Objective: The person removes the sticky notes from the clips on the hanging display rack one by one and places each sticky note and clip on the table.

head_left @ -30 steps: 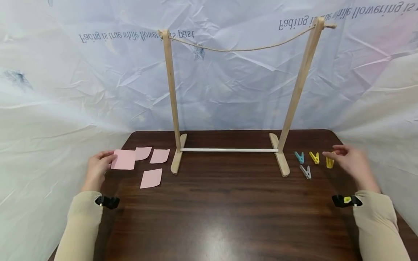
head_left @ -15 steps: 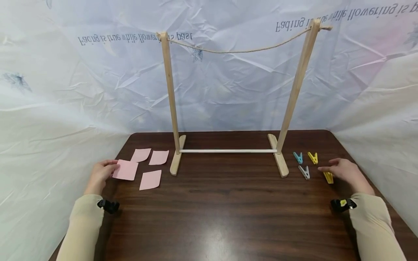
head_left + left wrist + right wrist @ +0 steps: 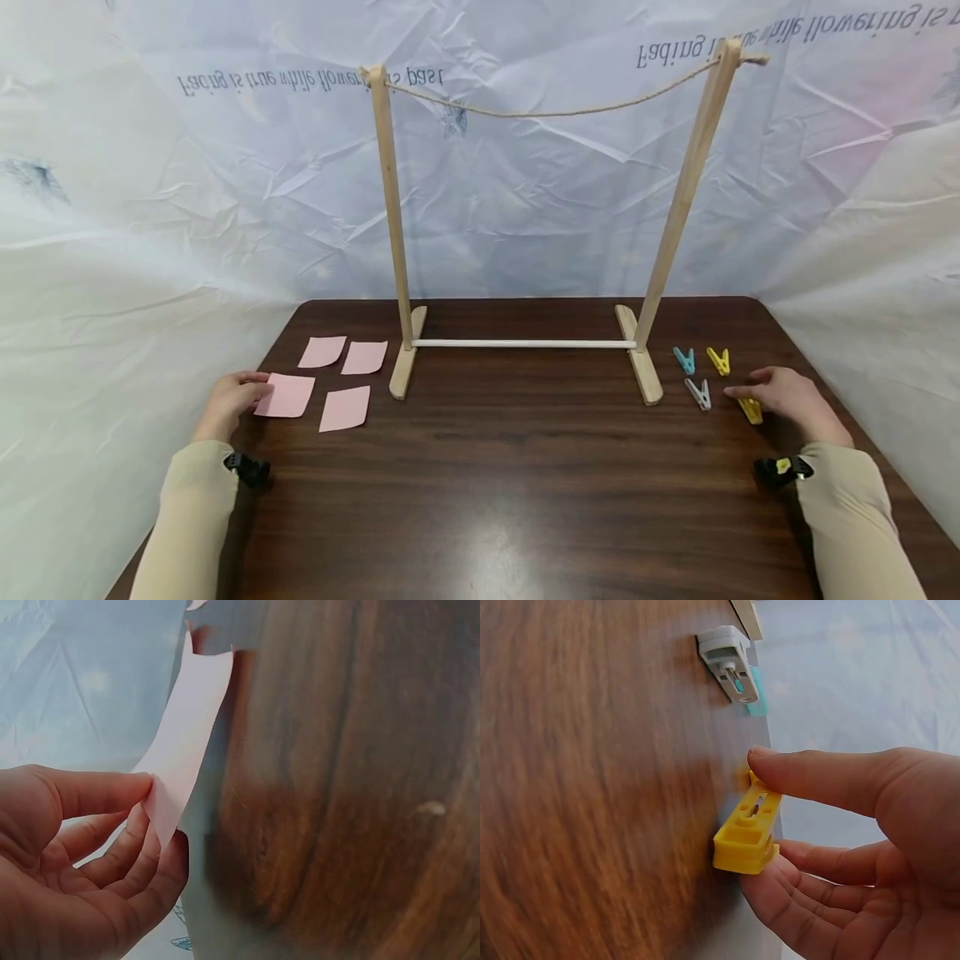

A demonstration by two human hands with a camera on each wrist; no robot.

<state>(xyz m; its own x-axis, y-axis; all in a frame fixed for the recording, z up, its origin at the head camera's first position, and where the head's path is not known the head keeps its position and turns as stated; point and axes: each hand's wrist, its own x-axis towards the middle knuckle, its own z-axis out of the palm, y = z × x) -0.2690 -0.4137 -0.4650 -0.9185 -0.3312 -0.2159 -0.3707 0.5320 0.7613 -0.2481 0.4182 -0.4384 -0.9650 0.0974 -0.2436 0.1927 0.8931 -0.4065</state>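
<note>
At the table's left, my left hand (image 3: 228, 404) pinches the near-left edge of a pink sticky note (image 3: 287, 396). In the left wrist view the thumb lies on one face of this note (image 3: 184, 735), with fingers behind it. Beside it lie three more pink notes (image 3: 322, 352), their corners curling up. My right hand (image 3: 791, 400) holds a yellow clothespin (image 3: 746, 832) between thumb and fingers, low at the table's right; the hand partly covers it in the head view. Close by lie a blue clothespin (image 3: 684, 360), another yellow clothespin (image 3: 718, 361) and a grey clothespin (image 3: 699, 393).
A wooden frame (image 3: 392, 208) stands at the back middle, a twine line (image 3: 525, 114) sagging between its post tops. A white rod (image 3: 525, 343) joins its feet. The dark wooden table (image 3: 480, 467) meets pale printed cloth (image 3: 510, 217) behind and at both sides.
Both hands have moved nearer to me and slightly lower in view. The held pink note has come toward the near side of the other notes, and the yellow clothespin has shifted the same way.
</note>
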